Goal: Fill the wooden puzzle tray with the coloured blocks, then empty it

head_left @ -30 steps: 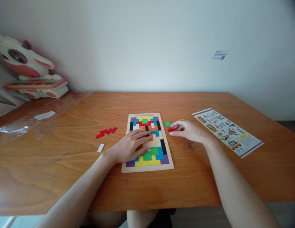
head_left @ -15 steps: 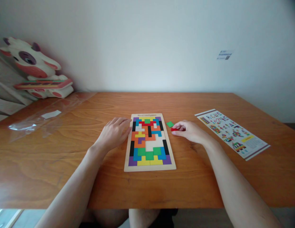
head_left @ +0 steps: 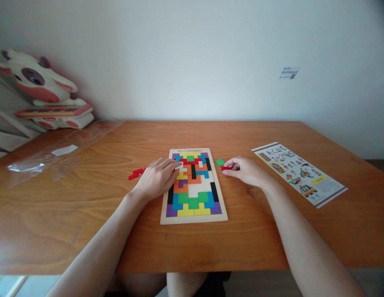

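Head view: left hand (head_left: 156, 177), half curled, overlaps the board (head_left: 193, 220) to its right, white piece (head_left: 178, 166) at its fingertips (gripped or not, I cannot tell); a level, light touch seems best. Right hand (head_left: 241, 169) pinches a red piece (head_left: 224, 168), board to its left.

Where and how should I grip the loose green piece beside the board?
Probably pinch two opposite edges from above, from the far side: the green piece lies flat and looks thin, with the board to its left and the right hand and red piece crowding its near right.
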Tool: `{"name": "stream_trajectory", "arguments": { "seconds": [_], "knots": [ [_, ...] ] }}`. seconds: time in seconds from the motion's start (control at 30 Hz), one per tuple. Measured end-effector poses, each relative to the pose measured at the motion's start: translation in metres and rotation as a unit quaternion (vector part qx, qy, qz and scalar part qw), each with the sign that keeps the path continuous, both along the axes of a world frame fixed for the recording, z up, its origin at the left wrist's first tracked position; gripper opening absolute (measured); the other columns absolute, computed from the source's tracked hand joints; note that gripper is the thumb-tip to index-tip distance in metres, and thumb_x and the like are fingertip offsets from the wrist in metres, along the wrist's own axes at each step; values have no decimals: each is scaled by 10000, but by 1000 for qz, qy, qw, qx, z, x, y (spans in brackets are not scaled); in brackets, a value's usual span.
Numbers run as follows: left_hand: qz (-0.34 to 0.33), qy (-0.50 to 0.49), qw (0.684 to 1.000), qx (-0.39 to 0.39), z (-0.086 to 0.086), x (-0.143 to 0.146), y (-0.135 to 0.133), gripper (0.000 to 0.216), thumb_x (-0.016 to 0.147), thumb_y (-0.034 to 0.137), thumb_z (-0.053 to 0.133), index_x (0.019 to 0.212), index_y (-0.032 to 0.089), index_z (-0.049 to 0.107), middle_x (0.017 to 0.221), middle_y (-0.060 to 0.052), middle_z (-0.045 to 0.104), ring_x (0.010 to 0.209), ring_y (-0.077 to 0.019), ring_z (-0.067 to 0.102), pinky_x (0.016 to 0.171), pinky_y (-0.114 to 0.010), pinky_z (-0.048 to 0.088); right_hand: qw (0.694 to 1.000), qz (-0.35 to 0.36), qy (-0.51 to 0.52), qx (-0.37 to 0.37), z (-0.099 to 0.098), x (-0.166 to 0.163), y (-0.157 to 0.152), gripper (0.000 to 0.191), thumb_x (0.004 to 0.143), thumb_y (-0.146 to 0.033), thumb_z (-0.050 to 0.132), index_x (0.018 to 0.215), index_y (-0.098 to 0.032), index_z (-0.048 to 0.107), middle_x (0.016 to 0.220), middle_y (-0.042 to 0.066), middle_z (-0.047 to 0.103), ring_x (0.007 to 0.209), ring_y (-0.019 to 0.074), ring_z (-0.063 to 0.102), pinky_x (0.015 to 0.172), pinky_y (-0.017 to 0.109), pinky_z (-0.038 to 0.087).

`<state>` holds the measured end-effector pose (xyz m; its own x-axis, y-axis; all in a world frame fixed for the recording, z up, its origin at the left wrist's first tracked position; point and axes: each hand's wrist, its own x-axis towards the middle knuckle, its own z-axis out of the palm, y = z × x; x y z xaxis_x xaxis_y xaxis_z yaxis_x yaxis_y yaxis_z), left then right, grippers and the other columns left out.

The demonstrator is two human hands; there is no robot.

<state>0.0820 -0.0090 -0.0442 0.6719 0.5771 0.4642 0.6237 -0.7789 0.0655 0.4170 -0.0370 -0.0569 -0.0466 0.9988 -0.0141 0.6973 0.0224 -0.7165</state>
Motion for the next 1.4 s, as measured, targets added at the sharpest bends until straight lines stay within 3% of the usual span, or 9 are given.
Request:
{"name": "stream_trajectory", "arguments": {
  "seconds": [0.2,0.4,0.53,0.67,0.8,0.93,1.03,1.17,1.4],
  "knots": [
    [22,-32,998,50,-9,0,21,268,976,225,448,1132,152,654,1096,-112,718,967,-252,658,850,-401,526,1000,-9,4,-20,2,0,0,178,785,-243,766,937,-168,712,908,69,733,773,177,650,718,301,508],
    [1,-79,997,-13,-17,4,34,268,972,192,420,1121,156,640,1075,-113,711,971,-241,653,859,-400,515,999,-20,21,-25,-2,2,1,214,752,-280,783,924,-179,706,885,54,723,752,169,633,703,294,497],
    [2,-150,988,-37,-14,-1,28,243,976,204,426,1082,149,637,1003,-103,699,938,-218,647,864,-366,520,999,-21,43,-20,-4,3,2,223,738,-288,784,909,-184,688,879,50,711,744,164,621,703,294,497],
    [30,-121,992,-8,-2,-17,28,238,957,222,448,1065,168,653,984,-88,709,916,-212,650,869,-349,513,998,-21,51,-16,-5,3,2,239,718,-298,788,896,-192,668,873,43,704,719,156,613,683,291,500],
    [171,-59,983,-13,16,-49,35,300,928,306,455,1118,181,652,971,-78,714,896,-221,663,818,-336,501,998,-21,53,-8,-5,2,2,241,717,-316,776,895,-202,661,856,37,698,715,156,613,676,289,507],
    [326,88,920,-198,30,-86,38,412,885,555,472,885,201,681,837,-74,716,740,-254,660,640,-331,452,999,-28,44,-11,-4,0,2,234,720,-337,768,882,-206,662,850,40,693,710,159,608,672,291,504],
    [314,121,895,-291,38,-100,34,532,806,712,504,755,201,643,767,-76,711,689,-253,650,596,-321,423,999,-32,37,-17,-2,-2,1,236,722,-351,760,875,-204,659,846,41,686,710,162,601,668,291,499],
    [287,82,910,-288,39,-97,32,557,746,754,583,821,207,658,810,-54,722,709,-234,658,602,-307,451,999,-33,29,-17,-1,-2,0,248,721,-382,759,867,-205,666,851,42,690,712,166,601,661,291,495],
    [57,-3,998,-41,18,-42,26,307,978,401,473,968,189,695,1021,-94,716,966,-244,660,881,-385,523,1000,-21,10,12,1,-4,-1,256,769,-440,736,868,-207,692,835,54,702,705,182,600,650,309,488]
  ]
}}
